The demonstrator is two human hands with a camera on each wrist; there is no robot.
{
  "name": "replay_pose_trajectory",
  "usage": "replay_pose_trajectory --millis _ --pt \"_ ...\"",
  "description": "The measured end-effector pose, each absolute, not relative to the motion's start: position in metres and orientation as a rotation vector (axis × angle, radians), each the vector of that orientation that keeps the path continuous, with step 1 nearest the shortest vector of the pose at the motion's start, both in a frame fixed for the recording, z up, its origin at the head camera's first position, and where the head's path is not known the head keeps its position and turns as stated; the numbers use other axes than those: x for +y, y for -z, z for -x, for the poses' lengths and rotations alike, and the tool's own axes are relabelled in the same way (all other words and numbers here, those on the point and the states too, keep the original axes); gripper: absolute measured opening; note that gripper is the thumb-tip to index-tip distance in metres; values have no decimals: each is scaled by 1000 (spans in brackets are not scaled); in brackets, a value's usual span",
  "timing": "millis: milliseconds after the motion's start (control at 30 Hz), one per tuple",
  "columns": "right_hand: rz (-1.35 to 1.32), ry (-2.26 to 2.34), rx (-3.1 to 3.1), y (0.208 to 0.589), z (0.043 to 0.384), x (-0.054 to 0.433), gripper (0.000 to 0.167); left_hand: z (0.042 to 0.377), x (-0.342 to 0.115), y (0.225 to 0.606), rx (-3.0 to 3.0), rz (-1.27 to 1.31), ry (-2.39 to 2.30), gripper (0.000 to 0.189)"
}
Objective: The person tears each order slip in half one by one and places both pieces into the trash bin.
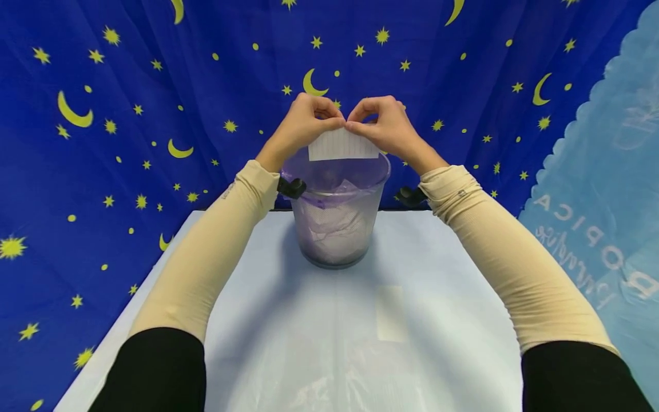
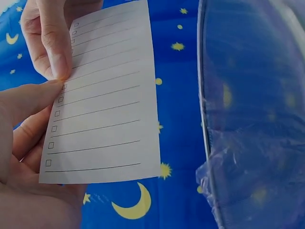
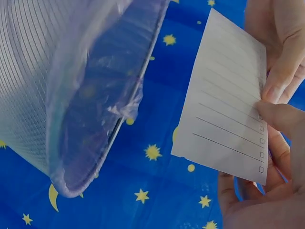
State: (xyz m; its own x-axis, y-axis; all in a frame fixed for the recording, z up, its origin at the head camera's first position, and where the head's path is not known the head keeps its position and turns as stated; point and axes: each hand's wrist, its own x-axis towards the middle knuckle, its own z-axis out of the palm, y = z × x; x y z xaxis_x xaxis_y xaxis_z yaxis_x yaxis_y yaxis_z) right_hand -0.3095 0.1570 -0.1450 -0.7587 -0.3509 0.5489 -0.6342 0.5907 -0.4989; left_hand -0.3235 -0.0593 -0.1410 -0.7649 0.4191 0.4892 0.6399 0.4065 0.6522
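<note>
A white checklist sheet [image 1: 342, 145], with ruled lines and a column of small check boxes, is held up above the wastebasket [image 1: 355, 220]. My left hand [image 1: 307, 122] pinches the sheet's checkbox edge between thumb and fingers, and my right hand [image 1: 386, 126] pinches the same edge right beside it. Both thumb tips meet near the middle of that edge. The sheet looks whole in the left wrist view, with no tear to be seen. A thin purple plastic bag [image 1: 329, 201] lines the mesh wastebasket and folds over its rim. The basket's bottom is hidden by its wall and the liner.
The wastebasket stands near the back edge of a white-covered table [image 1: 319, 343]. A pale rectangular patch [image 1: 391, 313] lies right of the table's middle. Behind hangs a blue curtain [image 1: 154, 86] with moons and stars; a light blue cloth [image 1: 607, 171] hangs at the right.
</note>
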Motion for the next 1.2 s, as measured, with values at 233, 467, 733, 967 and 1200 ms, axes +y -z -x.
replay_pose_trajectory --millis 233,467,733,967,1200 --pt "-774 -972 -2468 141 325 159 22 338 -54 134 -2490 854 1254 17" --pt "-754 -984 -2474 142 334 158 22 348 -57 137 -2450 906 1358 19" --pt "-755 -952 -2492 138 340 157 23 353 -57 138 -2452 877 1421 19" --pt "-752 -904 -2480 130 336 158 22 354 -54 134 -2451 850 1528 17" --pt "-750 -904 -2450 132 331 158 19 356 -54 134 -2479 817 1545 15"
